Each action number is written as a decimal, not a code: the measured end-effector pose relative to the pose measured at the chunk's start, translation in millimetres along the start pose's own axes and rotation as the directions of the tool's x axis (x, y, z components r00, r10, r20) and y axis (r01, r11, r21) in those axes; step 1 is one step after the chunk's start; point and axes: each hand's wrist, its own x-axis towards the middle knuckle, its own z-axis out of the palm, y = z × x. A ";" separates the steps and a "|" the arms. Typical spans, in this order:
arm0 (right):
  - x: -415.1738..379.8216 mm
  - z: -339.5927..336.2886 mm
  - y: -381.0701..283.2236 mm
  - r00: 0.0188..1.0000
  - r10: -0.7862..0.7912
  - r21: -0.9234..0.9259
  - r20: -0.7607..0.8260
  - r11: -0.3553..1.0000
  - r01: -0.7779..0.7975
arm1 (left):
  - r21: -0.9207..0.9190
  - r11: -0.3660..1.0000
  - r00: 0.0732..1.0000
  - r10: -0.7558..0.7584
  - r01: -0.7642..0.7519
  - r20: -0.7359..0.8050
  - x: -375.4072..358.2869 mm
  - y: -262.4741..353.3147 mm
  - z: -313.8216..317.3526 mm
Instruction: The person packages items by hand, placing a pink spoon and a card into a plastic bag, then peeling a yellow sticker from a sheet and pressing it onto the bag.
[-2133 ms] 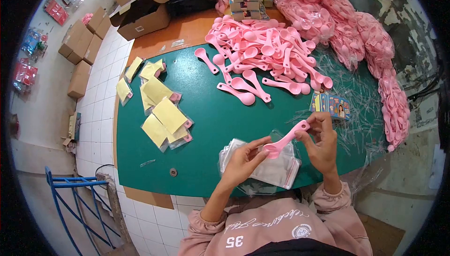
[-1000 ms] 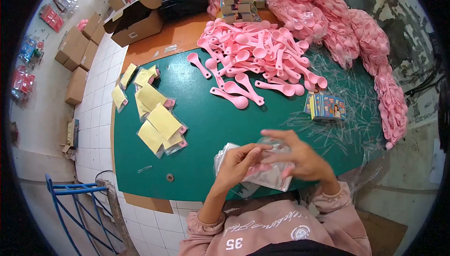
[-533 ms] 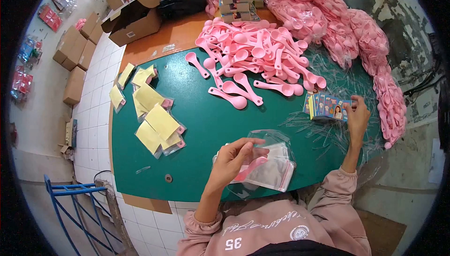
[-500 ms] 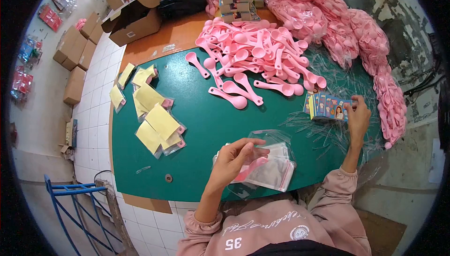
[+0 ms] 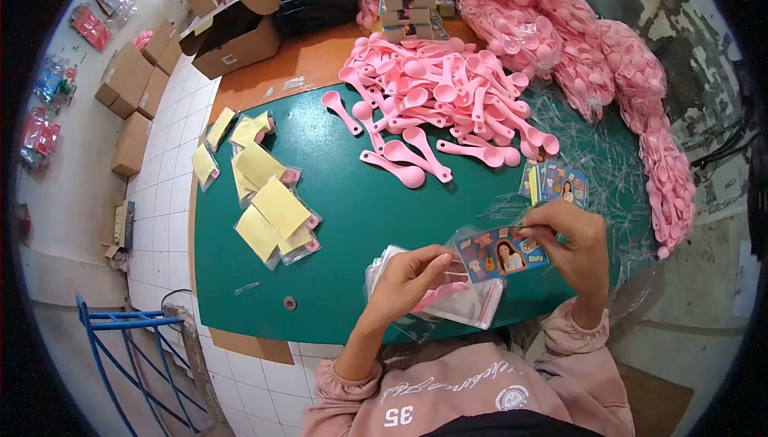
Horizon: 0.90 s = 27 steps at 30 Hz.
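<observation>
My left hand (image 5: 406, 277) is closed on a clear plastic bag (image 5: 461, 243), thumb against fingers. Beneath its fingers shows part of a pink measuring spoon (image 5: 436, 295); whether that lies inside the bag is hard to make out. Between thumb and fingers of my right hand (image 5: 574, 245) is a blue printed card (image 5: 506, 256), its left end at the bag's mouth. Under both hands lies a stack of clear bags (image 5: 484, 305). Beyond my right hand are more printed cards (image 5: 566, 184), stacked on the table.
Loose pink spoons (image 5: 440, 89) are heaped on the green table (image 5: 344, 189). Filled bags with yellow cards (image 5: 280, 205) lie at left. Large bags of spoons (image 5: 576, 61) line the right edge. Bundled cards (image 5: 408, 1) and an open cardboard box (image 5: 236, 49) stand at the back.
My right hand has come from the card stack toward my left hand, bringing one card to the clear bag. My left hand has stayed nearly in place.
</observation>
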 end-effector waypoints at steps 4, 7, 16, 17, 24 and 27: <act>4.9 -3.1 -4.0 0.978 -0.082 -0.017 0.194 0.996 0.086 | 0.113 0.993 0.997 0.017 -0.026 0.079 -0.6 -3.8 3.4; 3.3 12.5 1.3 0.934 -0.114 0.079 0.339 0.993 0.093 | 0.220 0.974 0.992 0.018 -0.046 0.127 -1.0 1.3 7.4; -1.4 30.3 14.2 0.827 -0.127 0.250 0.547 0.968 -0.016 | 0.490 0.865 0.993 0.120 -0.112 0.015 -7.8 7.8 15.8; -3.1 31.8 14.1 0.807 -0.106 0.256 0.581 0.965 -0.058 | 0.534 0.841 0.993 0.113 -0.081 -0.028 -8.2 8.9 17.6; -11.8 24.2 32.3 0.857 0.195 0.277 0.477 0.892 -0.357 | 0.533 0.837 0.983 0.030 -0.123 0.181 -12.0 1.3 -29.0; -13.9 27.2 39.0 0.850 0.230 0.274 0.473 0.879 -0.391 | 0.320 0.944 0.994 0.045 -0.074 0.098 -13.9 6.5 -31.1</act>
